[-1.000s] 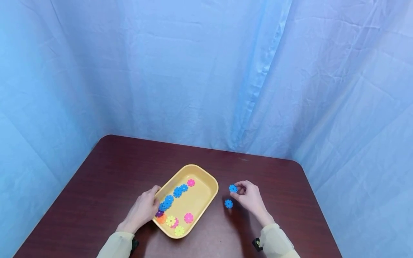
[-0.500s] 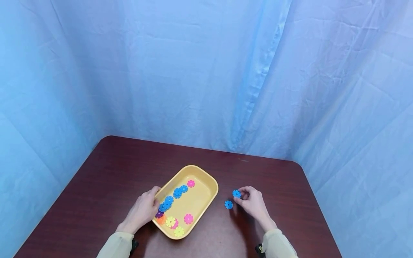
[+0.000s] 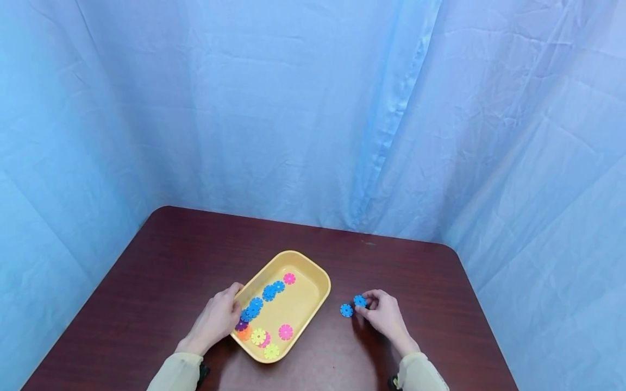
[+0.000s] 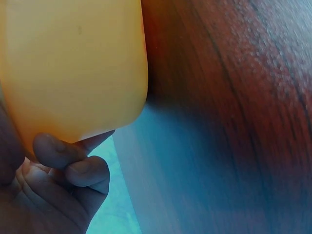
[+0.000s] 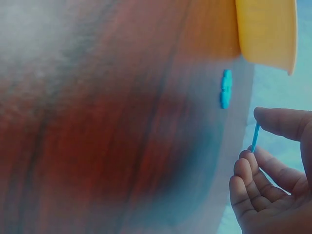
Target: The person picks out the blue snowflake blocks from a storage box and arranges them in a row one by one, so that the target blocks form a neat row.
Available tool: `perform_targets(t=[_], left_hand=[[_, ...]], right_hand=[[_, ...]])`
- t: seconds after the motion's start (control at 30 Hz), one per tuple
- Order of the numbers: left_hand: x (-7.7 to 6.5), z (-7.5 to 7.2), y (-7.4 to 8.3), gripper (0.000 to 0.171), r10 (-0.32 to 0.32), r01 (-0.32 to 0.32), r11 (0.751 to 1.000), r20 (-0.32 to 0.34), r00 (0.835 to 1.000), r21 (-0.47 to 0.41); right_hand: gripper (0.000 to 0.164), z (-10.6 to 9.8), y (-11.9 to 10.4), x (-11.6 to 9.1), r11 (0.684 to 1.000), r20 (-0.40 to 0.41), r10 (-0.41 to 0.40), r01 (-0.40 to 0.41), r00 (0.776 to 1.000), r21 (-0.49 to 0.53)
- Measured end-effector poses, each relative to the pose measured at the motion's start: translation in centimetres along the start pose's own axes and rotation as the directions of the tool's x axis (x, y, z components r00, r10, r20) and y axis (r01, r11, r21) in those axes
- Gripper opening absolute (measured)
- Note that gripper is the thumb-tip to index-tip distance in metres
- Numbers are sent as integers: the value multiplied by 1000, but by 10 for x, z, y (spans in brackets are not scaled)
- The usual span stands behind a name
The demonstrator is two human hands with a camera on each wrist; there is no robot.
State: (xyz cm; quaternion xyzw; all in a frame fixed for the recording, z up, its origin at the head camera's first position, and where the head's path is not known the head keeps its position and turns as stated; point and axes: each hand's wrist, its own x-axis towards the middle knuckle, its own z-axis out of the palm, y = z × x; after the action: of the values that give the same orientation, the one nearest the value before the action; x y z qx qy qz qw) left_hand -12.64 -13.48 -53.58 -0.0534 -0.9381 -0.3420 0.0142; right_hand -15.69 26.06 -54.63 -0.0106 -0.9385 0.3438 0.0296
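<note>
My left hand (image 3: 218,316) grips the left rim of a yellow plastic tray (image 3: 315,305), its fingers curled under the tray's side in the left wrist view. Inside lie several notched, flower-shaped discs: blue ones (image 3: 256,305) along the left wall, pink ones (image 3: 286,332), yellow ones (image 3: 271,351), an orange one (image 3: 245,333) and a purple one (image 3: 241,325) partly covered. Between thumb and fingertips my right hand (image 3: 386,315) pinches a blue notched disc (image 3: 360,300), seen edge-on in the right wrist view. Just left of it, a second blue disc (image 3: 346,310) lies flat on the table.
A dark reddish-brown wooden table (image 3: 195,244) with rounded far corners carries everything. Pale blue curtains (image 3: 293,119) hang behind it and along both sides.
My right hand has lowered the blue disc toward the near side and slightly right, closer to the table, beside the lying blue disc. My left hand and the tray have stayed almost still.
</note>
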Motion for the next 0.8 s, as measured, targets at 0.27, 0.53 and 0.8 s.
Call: perform_targets(t=[0.27, 0.53, 0.8], left_hand=[[-1, 0, 0, 32, 2, -2, 1000, -5, 1000, -1], [-1, 0, 1, 32, -1, 1, 1000, 4, 1000, -1], [0, 0, 0, 33, -4, 4, 1000, -1, 1000, -5]], right_hand=[[31, 5, 11, -5, 1000, 29, 12, -12, 1000, 11], [32, 8, 15, -9, 1000, 40, 23, -24, 999, 19], [32, 7, 15, -10, 1000, 36, 8, -7, 999, -13]])
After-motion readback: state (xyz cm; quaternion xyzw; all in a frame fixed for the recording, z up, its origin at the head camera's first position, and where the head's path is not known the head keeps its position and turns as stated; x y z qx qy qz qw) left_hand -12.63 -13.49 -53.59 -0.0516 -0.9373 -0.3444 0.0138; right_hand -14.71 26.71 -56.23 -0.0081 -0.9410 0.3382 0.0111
